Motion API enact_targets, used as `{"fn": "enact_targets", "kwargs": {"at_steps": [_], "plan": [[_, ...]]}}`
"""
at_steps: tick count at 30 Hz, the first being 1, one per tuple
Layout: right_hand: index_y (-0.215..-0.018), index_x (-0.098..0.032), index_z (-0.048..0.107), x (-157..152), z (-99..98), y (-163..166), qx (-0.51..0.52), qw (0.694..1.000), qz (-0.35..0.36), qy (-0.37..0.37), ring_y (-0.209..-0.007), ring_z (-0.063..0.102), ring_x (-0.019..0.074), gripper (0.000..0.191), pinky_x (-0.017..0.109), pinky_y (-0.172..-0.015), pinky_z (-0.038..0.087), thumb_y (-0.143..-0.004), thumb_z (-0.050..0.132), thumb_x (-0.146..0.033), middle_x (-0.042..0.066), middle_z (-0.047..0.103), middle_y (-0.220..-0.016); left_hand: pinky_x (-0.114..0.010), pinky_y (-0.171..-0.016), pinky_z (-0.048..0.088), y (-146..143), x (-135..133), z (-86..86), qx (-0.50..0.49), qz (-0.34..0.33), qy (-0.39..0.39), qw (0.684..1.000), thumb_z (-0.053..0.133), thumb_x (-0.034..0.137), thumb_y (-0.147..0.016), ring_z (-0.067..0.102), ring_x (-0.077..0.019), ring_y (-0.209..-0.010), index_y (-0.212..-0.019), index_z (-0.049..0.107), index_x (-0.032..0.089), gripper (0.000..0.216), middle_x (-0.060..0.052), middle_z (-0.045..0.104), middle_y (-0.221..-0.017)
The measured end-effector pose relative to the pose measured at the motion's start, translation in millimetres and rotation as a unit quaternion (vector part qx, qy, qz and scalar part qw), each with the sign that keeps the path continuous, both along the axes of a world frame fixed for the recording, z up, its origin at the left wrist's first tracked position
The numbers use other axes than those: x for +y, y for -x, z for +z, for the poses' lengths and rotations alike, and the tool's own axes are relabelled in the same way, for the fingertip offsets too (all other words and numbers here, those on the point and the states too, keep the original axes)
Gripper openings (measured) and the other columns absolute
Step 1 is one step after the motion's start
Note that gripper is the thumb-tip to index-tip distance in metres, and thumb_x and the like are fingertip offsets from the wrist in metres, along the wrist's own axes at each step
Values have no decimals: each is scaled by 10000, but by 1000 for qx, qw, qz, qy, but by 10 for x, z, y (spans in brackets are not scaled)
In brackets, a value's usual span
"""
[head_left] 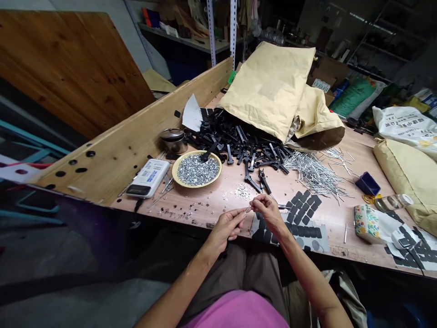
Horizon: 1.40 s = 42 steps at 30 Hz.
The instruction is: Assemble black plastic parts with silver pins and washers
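- Between the fingertips of both hands there is a thin metal piece [248, 209], above the front edge of the worktable [334, 218].
- The left hand [227, 228] pinches this piece between thumb and forefinger; its other fingers are curled beneath.
- The right hand [268, 210] has its fingertips closed at the upper end of the same piece; whether they hold also a second small part, I cannot tell.
- Just beyond the fingers lies a loose scatter of small washers [243, 191], and near it two black plastic clips [263, 181].
- Under and beside the right forearm are backing sheets with black pads [303, 205].
- Farther to the left stands a yellow bowl [175, 175], filled with small silvery parts [194, 171], with a black scoop [209, 152] resting in it.
- Left of the bowl is a white digital scale [146, 177]; behind the bowl, a lidded metal pot [174, 139].
- Behind the clips, a big heap of black plastic parts [239, 136] spreads from under a paper sack [269, 91].
- To the right of this heap are piled metal rods [316, 173].
- At the far right are a dark blue box [368, 183], a clear jar [392, 202] lying on its side, and a flowered box [367, 223].
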State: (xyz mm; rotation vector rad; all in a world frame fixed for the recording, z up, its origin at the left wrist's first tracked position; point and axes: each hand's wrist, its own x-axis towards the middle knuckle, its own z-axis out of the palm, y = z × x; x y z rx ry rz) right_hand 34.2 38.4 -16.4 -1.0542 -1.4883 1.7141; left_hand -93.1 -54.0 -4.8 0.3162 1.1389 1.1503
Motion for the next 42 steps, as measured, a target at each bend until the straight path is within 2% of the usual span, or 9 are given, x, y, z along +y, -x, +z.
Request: {"fn": "enact_targets", "kwargs": {"at_steps": [4,17,22,27,32,35,38,40,42], "plan": [[-789,-214,527,-116,133,-19,33,998,-51,28,-632,632,145,380,289,-662,481,-592,767,-433,-7,676,-680,-162,-334,84,-76,-10,17,7,-2,-13,1000,740,417,-562,218,17,-318,-1057,670,129,576,95,419,-505],[-707,-213,606,-254,196,-194,14,997,-52,-57,-682,652,172,312,329,-723,501,-611,746,-475,14,688,-723,-163,-339,119,-195,-86,100,67,5,-46,997,741,437,-561,226,-2,-340,-954,715,125,503,79,418,-485],[-725,-202,679,-245,212,-269,10,1000,-15,18,-676,627,158,307,301,-701,484,-563,783,-441,3,682,-683,-173,-349,177,-238,-125,145,128,32,-76,988,726,396,-578,301,-44,-392,-892,743,134,410,67,406,-453],[-737,-189,706,-240,230,-324,-5,1000,3,31,-630,584,134,311,275,-657,455,-580,776,-448,1,668,-660,-168,-349,159,-202,-122,187,125,-6,-94,988,729,412,-584,284,-39,-387,-872,744,130,404,69,386,-445],[-717,-206,716,-265,333,-379,-33,996,45,-69,-704,594,150,245,274,-680,449,-691,708,-450,17,667,-720,-158,-335,115,-77,-113,165,84,-112,-81,987,713,486,-594,184,-5,-336,-980,716,124,529,87,382,-449],[-701,-202,713,-282,329,-389,-46,987,39,-150,-694,586,154,266,273,-657,449,-721,681,-466,28,657,-726,-177,-329,251,-75,-126,127,157,-128,-124,971,646,481,-680,328,-44,-334,-987,717,140,464,37,504,-489],[-730,-192,708,-305,261,-378,-60,983,-6,-172,-657,569,143,296,259,-617,444,-736,662,-485,25,646,-717,-258,-569,503,-156,-146,93,353,-32,-221,909,570,364,-772,626,-152,-624,-962,731,191,303,-64,699,-745],[-763,-190,708,-323,222,-375,-66,985,-27,-157,-634,559,136,316,252,-591,443,-757,635,-498,23,642,-716,-294,-745,529,-205,-148,76,423,5,-260,868,530,299,-800,669,-187,-814,-987,724,223,280,-72,733,-894],[-788,-195,715,-339,207,-387,-73,982,-28,-170,-649,565,141,314,254,-598,450,-776,619,-494,28,643,-727,-307,-809,531,-220,-135,66,415,-7,-266,870,522,283,-805,679,-194,-878,-985,723,225,276,-60,741,-942]]}}
